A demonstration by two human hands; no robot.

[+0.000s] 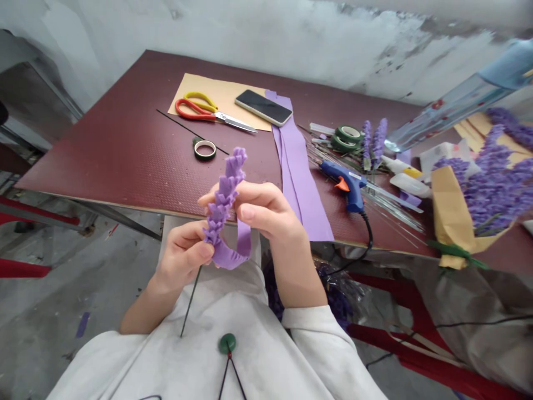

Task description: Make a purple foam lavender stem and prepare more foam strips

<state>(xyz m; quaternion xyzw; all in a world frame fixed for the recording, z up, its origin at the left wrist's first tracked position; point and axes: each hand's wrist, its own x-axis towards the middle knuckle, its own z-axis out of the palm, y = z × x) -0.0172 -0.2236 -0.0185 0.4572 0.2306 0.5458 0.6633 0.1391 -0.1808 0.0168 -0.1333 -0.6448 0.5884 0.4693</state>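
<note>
A purple paper lavender flower (227, 191) leans up to the right in front of my chest, made of fringed strip wound in layers. My left hand (181, 258) pinches its lower end between thumb and fingers, and a thin green stem (191, 303) sticks out below. From the flower's base a loose purple strip (229, 256) curves round and up to my right hand (270, 214). The right thumb and fingers are closed on the strip's upper part, beside the flower. Some fingertips of the right hand are hidden behind the flower.
On the dark red table (137, 139) lie scissors (216, 114), a phone (264, 107), green tape (204, 149) and purple paper strips (302, 172). A blue glue gun (347, 180), wire stems, a clear bottle (458, 105) and a wrapped lavender bouquet (491, 183) stand to the right.
</note>
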